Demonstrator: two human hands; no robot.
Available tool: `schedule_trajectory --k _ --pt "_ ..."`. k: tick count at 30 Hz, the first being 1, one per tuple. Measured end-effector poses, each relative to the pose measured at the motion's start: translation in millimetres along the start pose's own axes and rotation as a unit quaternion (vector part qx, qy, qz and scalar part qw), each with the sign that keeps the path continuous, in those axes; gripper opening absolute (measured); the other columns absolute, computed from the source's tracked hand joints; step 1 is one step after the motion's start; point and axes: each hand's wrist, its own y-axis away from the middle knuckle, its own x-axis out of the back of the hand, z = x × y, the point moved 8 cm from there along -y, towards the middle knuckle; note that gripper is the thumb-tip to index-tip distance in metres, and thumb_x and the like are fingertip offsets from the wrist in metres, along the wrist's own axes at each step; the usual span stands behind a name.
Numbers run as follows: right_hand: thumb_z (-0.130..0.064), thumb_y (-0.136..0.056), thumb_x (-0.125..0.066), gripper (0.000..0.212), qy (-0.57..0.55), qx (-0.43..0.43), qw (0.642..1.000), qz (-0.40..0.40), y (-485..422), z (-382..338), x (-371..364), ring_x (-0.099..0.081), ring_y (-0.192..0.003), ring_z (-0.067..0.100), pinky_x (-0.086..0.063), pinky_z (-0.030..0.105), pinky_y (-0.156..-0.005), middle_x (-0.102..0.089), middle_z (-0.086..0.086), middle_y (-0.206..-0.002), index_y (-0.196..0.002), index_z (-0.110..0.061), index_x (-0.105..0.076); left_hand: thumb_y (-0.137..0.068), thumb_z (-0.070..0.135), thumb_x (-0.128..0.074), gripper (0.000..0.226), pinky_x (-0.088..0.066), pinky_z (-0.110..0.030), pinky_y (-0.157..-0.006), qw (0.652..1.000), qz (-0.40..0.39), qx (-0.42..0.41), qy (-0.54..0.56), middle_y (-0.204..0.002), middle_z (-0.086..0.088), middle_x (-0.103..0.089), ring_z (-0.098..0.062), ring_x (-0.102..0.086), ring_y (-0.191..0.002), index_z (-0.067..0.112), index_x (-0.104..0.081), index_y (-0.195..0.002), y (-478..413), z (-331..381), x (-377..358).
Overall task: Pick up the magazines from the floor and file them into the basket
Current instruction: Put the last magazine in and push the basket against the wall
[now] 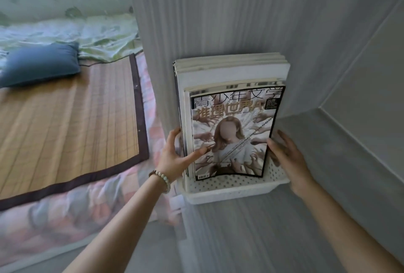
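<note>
The magazines (231,71) stood upright in a white perforated basket (229,196) that sat on the grey floor (240,240) against the striped wall (218,10). Their long axis ran vertically and their covers faced the near side. The front magazine (234,137) was shorter than the ones behind it, with its title at the top and its bottom edge bowed slightly just above the basket's near rim. The left hand (175,154), with a bead bracelet (162,177) on the wrist, pinched the left edge of the group: the thumb lay across the front cover and the fingers curled around the side. The right hand (288,156) rested against the right edge of the front magazine. Its fingers looked straight and close together, though blur made this hard to confirm. To the left lay a bed with a woven mat (65,108) and a blue pillow (41,62).
</note>
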Motion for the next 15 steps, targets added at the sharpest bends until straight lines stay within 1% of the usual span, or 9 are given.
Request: schedule_trajectory --k 1,2,3,4,6,9,11,13,15 --pt "-0.05 -0.071 -0.07 0.073 -0.016 -0.016 1.0 0.006 4.4 9.0 -0.1 -0.057 -0.108 0.005 -0.046 0.026 -0.094 -0.058 -0.006 -0.126 -0.136 -0.027 -0.045 -0.044 0.067 -0.078 0.1 -0.048 -0.044 -0.098 1.0 -0.006 -0.002 -0.01 -0.131 0.005 -0.054 -0.018 -0.057 -0.116 0.038 -0.035 -0.129 1.0 2.0 3.6" --pt "-0.055 -0.065 -0.073 0.075 -0.033 -0.029 0.999 0.005 8.0 13.6 -3.1 -0.057 -0.113 0.007 -0.044 0.032 -0.098 -0.058 -0.008 -0.129 -0.132 -0.03 -0.049 -0.043 0.066 -0.078 0.105 -0.043 -0.041 -0.103 1.0 -0.008 -0.003 -0.013 -0.136 0.005 -0.049 -0.016 -0.051 -0.122 0.037 -0.032 -0.133 1.5 2.8 7.9" --pt "-0.052 -0.064 -0.075 0.071 -0.05 -0.033 0.998 0.003 8.5 15.7 -5.9 -0.058 -0.113 0.007 -0.044 0.032 -0.098 -0.06 -0.009 -0.127 -0.128 -0.031 -0.054 -0.042 0.064 -0.078 0.112 -0.039 -0.038 -0.106 1.0 -0.011 -0.001 -0.006 -0.14 0.004 -0.044 -0.015 -0.045 -0.126 0.035 -0.027 -0.137 1.6 2.6 11.7" --pt "-0.045 -0.066 -0.075 0.066 -0.065 -0.033 0.997 0.001 7.8 14.5 -9.0 -0.061 -0.108 0.004 -0.045 0.029 -0.094 -0.062 -0.01 -0.123 -0.127 -0.029 -0.056 -0.039 0.064 -0.079 0.12 -0.037 -0.036 -0.107 1.0 -0.013 0.003 0.003 -0.143 0.004 -0.04 -0.013 -0.042 -0.128 0.034 -0.023 -0.14 1.5 0.9 14.1" --pt "-0.036 -0.066 -0.073 0.066 -0.095 -0.032 0.995 -0.001 2.1 13.2 -12.6 -0.062 -0.101 0.0 -0.047 0.026 -0.09 -0.064 -0.011 -0.118 -0.129 -0.026 -0.055 -0.033 0.07 -0.076 0.131 -0.034 -0.037 -0.109 1.0 -0.015 0.021 0.007 -0.147 0.005 -0.034 -0.012 -0.037 -0.13 0.032 -0.018 -0.143 3.0 -3.9 16.7" --pt "-0.045 -0.057 -0.077 0.078 -0.094 -0.03 0.995 -0.023 -8.4 10.3 -21.6 -0.063 -0.107 0.009 -0.046 0.03 -0.095 -0.066 -0.008 -0.119 -0.129 -0.023 -0.055 -0.029 0.078 -0.071 0.137 -0.031 -0.043 -0.112 0.999 0.003 0.036 -0.002 -0.152 0.004 -0.024 -0.015 -0.03 -0.137 0.029 -0.017 -0.145 7.1 -9.6 21.5" --pt "-0.055 -0.046 -0.082 0.092 -0.091 -0.035 0.994 -0.042 -13.1 9.1 -30.0 -0.063 -0.109 0.012 -0.047 0.032 -0.095 -0.067 -0.006 -0.119 -0.128 -0.024 -0.056 -0.028 0.076 -0.07 0.143 -0.028 -0.042 -0.113 0.999 0.022 0.043 -0.022 -0.156 0.001 -0.01 -0.019 -0.024 -0.14 0.028 -0.003 -0.146 7.1 -10.9 28.9" --pt "-0.056 -0.043 -0.083 0.094 -0.092 -0.036 0.993 -0.057 -17.2 7.3 -36.5 -0.065 -0.106 0.01 -0.052 0.029 -0.087 -0.069 -0.007 -0.116 -0.127 -0.024 -0.056 -0.028 0.078 -0.068 0.15 -0.024 -0.042 -0.115 0.998 0.01 0.051 -0.02 -0.157 0.002 0.005 -0.019 -0.018 -0.142 0.03 0.014 -0.145 4.7 -13.0 31.1" --pt "-0.047 -0.054 -0.079 0.079 -0.098 -0.037 0.992 -0.071 -21.2 4.1 -41.5 -0.067 -0.099 0.007 -0.055 0.02 -0.073 -0.071 -0.01 -0.108 -0.126 -0.023 -0.057 -0.034 0.081 -0.066 0.146 -0.02 -0.043 -0.117 0.999 -0.019 0.034 -0.025 -0.157 0.006 0.006 -0.014 -0.012 -0.144 0.03 0.014 -0.145 1.2 -11.7 28.2"
